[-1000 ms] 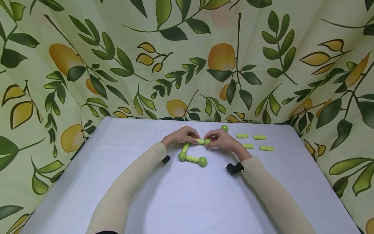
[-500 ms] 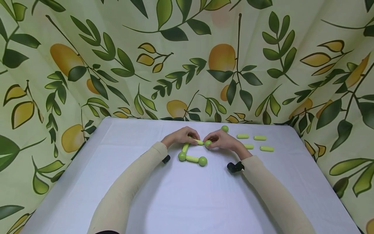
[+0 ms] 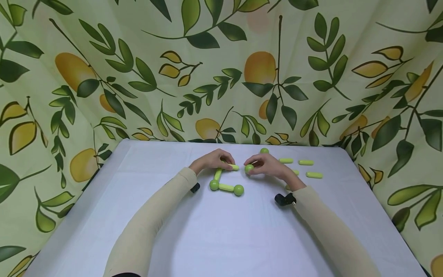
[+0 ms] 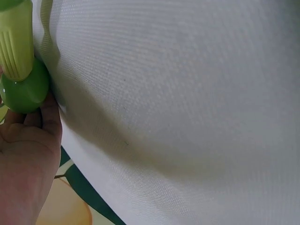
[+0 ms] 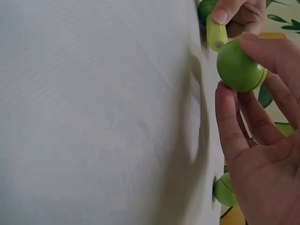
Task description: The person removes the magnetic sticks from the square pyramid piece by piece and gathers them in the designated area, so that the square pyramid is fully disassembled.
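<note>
On my feed the right hand pinches a glossy green ball, thin seam visible, between thumb and fingertips. At its nine o'clock, just apart, the left hand pinches a ridged yellow-green rod, grey dot on its end. I log another ball at one o'clock.
</note>
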Demonstrator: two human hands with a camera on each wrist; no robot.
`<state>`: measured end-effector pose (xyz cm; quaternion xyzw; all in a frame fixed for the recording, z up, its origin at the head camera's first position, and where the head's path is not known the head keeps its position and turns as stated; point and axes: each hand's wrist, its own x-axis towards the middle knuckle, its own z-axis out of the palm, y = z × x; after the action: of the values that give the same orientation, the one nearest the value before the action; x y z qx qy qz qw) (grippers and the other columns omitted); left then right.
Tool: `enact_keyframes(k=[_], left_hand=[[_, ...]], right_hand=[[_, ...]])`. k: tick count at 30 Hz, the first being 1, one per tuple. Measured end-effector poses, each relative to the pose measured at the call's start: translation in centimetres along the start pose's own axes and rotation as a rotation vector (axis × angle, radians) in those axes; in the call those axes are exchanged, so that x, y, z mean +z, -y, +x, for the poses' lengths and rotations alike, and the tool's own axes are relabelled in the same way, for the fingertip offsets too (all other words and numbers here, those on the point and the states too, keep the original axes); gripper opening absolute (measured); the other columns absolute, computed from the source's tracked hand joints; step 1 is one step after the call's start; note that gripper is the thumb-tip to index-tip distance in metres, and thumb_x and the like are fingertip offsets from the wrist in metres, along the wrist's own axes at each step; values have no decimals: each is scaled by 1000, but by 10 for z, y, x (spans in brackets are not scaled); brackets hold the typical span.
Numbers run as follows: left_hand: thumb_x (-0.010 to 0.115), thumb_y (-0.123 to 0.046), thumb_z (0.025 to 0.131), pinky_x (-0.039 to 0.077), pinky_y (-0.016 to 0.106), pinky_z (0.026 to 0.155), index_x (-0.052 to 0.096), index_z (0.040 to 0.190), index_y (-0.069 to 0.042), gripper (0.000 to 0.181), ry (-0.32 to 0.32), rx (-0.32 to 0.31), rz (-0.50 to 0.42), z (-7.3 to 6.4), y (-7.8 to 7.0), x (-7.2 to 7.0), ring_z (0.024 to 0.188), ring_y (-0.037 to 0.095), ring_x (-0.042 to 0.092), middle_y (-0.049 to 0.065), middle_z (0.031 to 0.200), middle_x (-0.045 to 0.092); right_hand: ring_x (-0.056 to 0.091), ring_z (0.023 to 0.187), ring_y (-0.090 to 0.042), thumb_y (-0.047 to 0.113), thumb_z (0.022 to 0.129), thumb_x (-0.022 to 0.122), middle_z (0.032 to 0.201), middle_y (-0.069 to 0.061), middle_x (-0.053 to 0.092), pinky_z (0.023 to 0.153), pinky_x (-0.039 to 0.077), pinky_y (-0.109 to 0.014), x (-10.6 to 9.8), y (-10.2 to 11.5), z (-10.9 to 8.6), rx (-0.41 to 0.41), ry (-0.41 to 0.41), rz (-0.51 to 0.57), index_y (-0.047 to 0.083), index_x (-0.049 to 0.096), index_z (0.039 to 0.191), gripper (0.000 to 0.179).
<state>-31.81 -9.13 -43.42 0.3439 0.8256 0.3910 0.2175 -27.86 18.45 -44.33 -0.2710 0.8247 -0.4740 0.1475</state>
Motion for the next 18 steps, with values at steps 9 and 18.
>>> enact_keyframes(k=[9, 18], left_hand=[[76, -7, 93, 48, 26, 83, 75, 105, -3, 13, -10, -25, 1, 0, 0, 1, 89, 14, 59, 0, 97, 70], [76, -7, 93, 48, 26, 83, 75, 104, -3, 12, -9, -24, 3, 0, 1, 1, 89, 14, 58, -1, 97, 69]], right_hand=[[63, 106, -26, 8, 86, 83, 114, -7, 69, 92, 52, -32, -13, 0, -20, -5, -21, -8, -2, 72, 119, 36], [65, 104, -27, 8, 85, 84, 114, -10, 71, 88, 53, -28, -33, -6, -48, 7, -53, 13, -4, 70, 119, 38]])
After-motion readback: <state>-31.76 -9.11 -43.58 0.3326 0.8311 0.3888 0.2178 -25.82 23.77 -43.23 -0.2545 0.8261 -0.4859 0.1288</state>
